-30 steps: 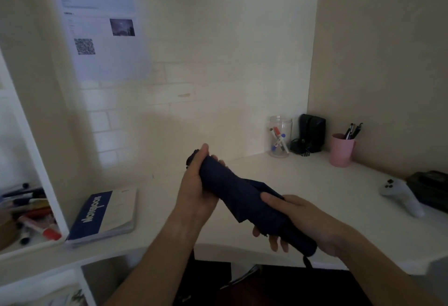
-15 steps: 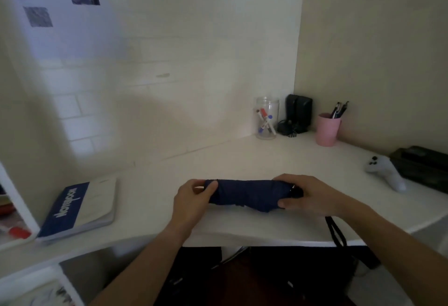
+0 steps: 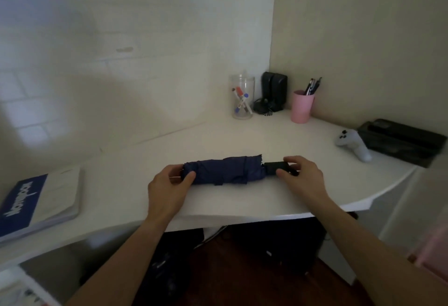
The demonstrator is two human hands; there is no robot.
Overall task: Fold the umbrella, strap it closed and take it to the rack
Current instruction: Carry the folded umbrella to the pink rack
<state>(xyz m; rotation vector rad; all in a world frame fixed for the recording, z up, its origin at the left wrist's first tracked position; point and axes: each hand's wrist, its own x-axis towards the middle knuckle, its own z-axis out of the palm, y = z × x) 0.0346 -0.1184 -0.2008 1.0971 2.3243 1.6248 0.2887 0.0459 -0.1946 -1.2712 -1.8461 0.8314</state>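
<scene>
One navy-blue folded fabric umbrella (image 3: 223,170) lay along the white bench (image 3: 242,135), near edge. Left hand (image 3: 167,184) pinched its soft, light canopy end; right hand (image 3: 303,174) gripped the stiff black handle (image 3: 275,167), judged the surest hold.

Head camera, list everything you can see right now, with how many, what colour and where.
umbrella: 1, navy with black handle, folded, lying on the desk's front middle
desk: 1, white, corner
notebook: 1, blue and white, desk left
jar: 1, clear, markers inside, back corner
speakers: black, beside the jar
cup: 1, pink, pens inside, back right
controller: 1, white, right
case: 1, black, far right
left hand: grips the umbrella's canopy end
right hand: pinches the handle
</scene>
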